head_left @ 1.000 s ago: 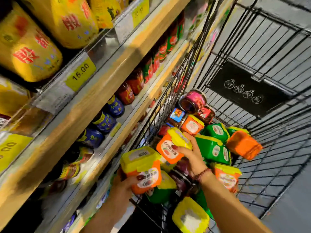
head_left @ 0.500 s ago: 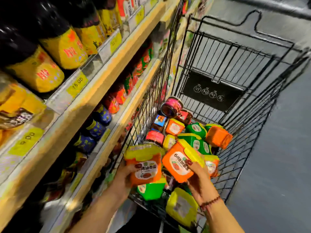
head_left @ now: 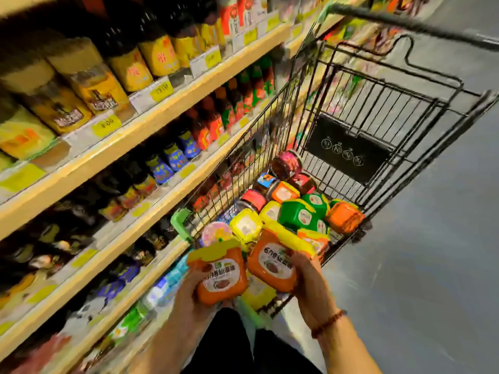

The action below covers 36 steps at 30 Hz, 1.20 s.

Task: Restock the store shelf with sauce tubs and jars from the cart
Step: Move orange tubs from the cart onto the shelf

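Two orange tubs with yellow lids, held up at the near end of the cart (head_left: 378, 109). Left tub (head_left: 219, 273) clamped in the left hand (head_left: 189, 298), thumb across the label, fingers wrapped under the base. Right tub (head_left: 272, 263) clamped in the right hand (head_left: 310, 290), tilted, lid pointing away toward the cart's far end, label facing up. Tubs just beside each other, a narrow gap between them; hands apart, each shut on its own load. Bead bracelet (head_left: 328, 323) on the right wrist.

Just beyond the held pair, inside the cart: a yellow-lidded tub (head_left: 246, 228), a round pink lid (head_left: 216, 233), green tubs (head_left: 299, 215) in the middle, another orange tub (head_left: 344, 217) against the cart's right wall. Farther toward the cart's far end: a red-lidded jar (head_left: 253, 199), a blue-labelled jar (head_left: 266, 180), a pink-labelled jar (head_left: 286, 164) on its side. Black panel (head_left: 348, 149) with round white symbols on the cart's end wall.

Left of the cart, touching or nearly so: the shelf (head_left: 129, 130), wooden edges with yellow price tags (head_left: 106, 126). Level with the cart's rim, blue-labelled jars (head_left: 175, 157) and red bottles (head_left: 216, 122). One tier above, yellow-labelled dark bottles (head_left: 159, 55) and yellow boxes (head_left: 97, 90). Lower tiers blurred, contents hard to tell. Right of the cart, grey floor (head_left: 432, 252). Below the tubs, dark trousers (head_left: 232, 341).
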Motion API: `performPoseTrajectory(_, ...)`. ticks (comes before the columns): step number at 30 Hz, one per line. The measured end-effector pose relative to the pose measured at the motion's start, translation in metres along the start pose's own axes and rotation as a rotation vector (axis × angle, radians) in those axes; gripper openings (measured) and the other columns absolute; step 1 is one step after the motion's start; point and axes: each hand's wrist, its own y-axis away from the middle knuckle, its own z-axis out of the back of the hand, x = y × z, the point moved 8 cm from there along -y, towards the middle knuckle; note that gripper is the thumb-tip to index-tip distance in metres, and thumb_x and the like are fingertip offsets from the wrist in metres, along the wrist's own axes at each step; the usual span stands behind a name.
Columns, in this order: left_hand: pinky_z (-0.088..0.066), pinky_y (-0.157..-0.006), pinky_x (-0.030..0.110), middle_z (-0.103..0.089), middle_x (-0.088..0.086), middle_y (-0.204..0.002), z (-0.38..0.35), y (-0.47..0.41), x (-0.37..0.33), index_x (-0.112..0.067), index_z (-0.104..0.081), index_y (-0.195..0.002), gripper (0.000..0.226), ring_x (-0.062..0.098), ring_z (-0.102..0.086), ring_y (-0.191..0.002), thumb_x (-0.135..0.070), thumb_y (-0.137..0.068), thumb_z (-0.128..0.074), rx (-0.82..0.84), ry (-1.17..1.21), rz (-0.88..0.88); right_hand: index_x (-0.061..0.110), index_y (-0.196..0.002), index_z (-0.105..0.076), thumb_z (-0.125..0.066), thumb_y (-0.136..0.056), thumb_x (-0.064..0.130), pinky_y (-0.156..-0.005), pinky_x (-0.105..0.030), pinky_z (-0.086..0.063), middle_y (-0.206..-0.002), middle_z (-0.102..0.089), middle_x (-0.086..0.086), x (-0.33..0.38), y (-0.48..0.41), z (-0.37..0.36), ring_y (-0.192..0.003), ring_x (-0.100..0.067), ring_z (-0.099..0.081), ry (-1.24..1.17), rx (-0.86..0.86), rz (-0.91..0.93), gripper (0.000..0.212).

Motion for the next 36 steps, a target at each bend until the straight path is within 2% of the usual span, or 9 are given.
performPoseTrajectory(1,-0.059,-0.055,0.037,-0.074,0.014,-0.085,0.0,0.015,0.003,-0.008,-0.067,-0.096,0.026,0.027,-0.071,-0.068,-0.023,-0.076,-0.066,-0.024,0.029,-0.032,0.011,-0.121,-0.058,-0.069,-0.063,0.026,-0.05,-0.028,-0.055,-0.104,-0.073,-0.012,0.001,0.007,0.001,-0.075,-0.021,-0.073,0.017,0.016,-0.016,0.061)
performPoseTrajectory(4,-0.058,-0.052,0.035,-0.074,0.013,-0.08,0.008,0.045,0.011,-0.011,-0.076,-0.078,0.042,0.024,-0.071,-0.066,-0.01,-0.09,-0.035,-0.081,0.071,-0.1,0.014,-0.113,-0.066,-0.082,-0.043,0.034,-0.071,-0.049,-0.059,-0.109,-0.072,-0.014,-0.008,0.019,-0.002,-0.095,-0.032,-0.07,0.112,0.074,-0.079,0.074)
performPoseTrajectory(7,-0.057,-0.048,0.033,-0.073,0.012,-0.072,0.008,0.077,0.004,-0.014,-0.076,-0.063,0.018,0.022,-0.07,-0.06,-0.022,-0.076,-0.067,-0.069,0.111,-0.185,0.018,-0.111,-0.067,-0.076,-0.042,0.039,-0.083,-0.058,-0.053,-0.107,-0.073,-0.009,-0.022,0.026,-0.008,-0.097,-0.032,-0.069,0.248,0.089,-0.129,0.073)
performPoseTrajectory(10,-0.058,-0.054,0.034,-0.074,0.014,-0.082,0.021,0.1,0.001,-0.012,-0.078,-0.073,0.055,0.023,-0.072,-0.069,-0.035,-0.024,-0.089,-0.058,0.139,-0.245,0.019,-0.123,-0.059,-0.083,-0.036,0.044,-0.084,-0.053,-0.055,-0.111,-0.071,-0.009,-0.04,0.033,-0.023,-0.101,-0.03,-0.068,0.313,0.132,-0.189,0.093)
performPoseTrajectory(15,-0.052,-0.085,0.051,-0.072,0.014,-0.1,0.093,0.154,-0.005,-0.011,-0.07,-0.105,0.059,0.025,-0.071,-0.085,-0.04,-0.055,-0.08,-0.37,0.196,-0.346,0.009,-0.129,-0.054,-0.09,-0.033,0.047,-0.075,-0.042,-0.059,-0.117,-0.068,-0.015,-0.082,0.057,-0.078,-0.103,-0.029,-0.068,0.349,0.324,-0.285,0.109)
performPoseTrajectory(20,-0.059,-0.057,0.033,-0.074,0.012,-0.092,0.154,0.228,-0.004,-0.013,-0.072,-0.093,0.079,0.022,-0.072,-0.077,-0.04,-0.02,-0.09,-0.513,0.264,-0.485,0.008,-0.127,-0.054,-0.091,-0.035,0.045,-0.074,-0.037,-0.058,-0.111,-0.071,-0.011,-0.141,0.106,-0.131,-0.099,-0.025,-0.07,0.42,0.52,-0.385,0.106)
performPoseTrajectory(23,-0.057,-0.055,0.027,-0.075,0.007,-0.09,0.192,0.285,-0.001,-0.02,-0.078,-0.079,0.02,0.021,-0.071,-0.078,-0.031,-0.065,-0.069,-0.575,0.28,-0.585,0.019,-0.116,-0.06,-0.088,-0.036,0.046,-0.074,-0.039,-0.055,-0.103,-0.073,-0.003,-0.183,0.148,-0.155,-0.089,-0.017,-0.071,0.55,0.614,-0.424,0.089)
performPoseTrajectory(25,-0.059,-0.059,0.031,-0.074,0.006,-0.091,0.227,0.321,0.007,-0.024,-0.078,-0.079,0.036,0.019,-0.071,-0.08,-0.015,-0.085,-0.044,-0.629,0.316,-0.662,0.023,-0.108,-0.061,-0.079,-0.045,0.038,-0.067,-0.033,-0.054,-0.092,-0.074,0.001,-0.21,0.184,-0.17,-0.08,-0.013,-0.072,0.606,0.673,-0.464,0.067)
performPoseTrajectory(36,-0.058,-0.068,0.038,-0.071,0.013,-0.105,0.369,0.505,0.044,-0.013,-0.063,-0.11,0.039,0.026,-0.069,-0.089,-0.021,-0.074,-0.051,-0.859,0.503,-0.808,0.034,-0.105,-0.06,-0.078,-0.05,0.04,-0.07,-0.039,-0.054,-0.096,-0.074,-0.001,-0.341,0.361,-0.245,-0.087,-0.02,-0.07,0.849,0.875,-0.512,0.058)
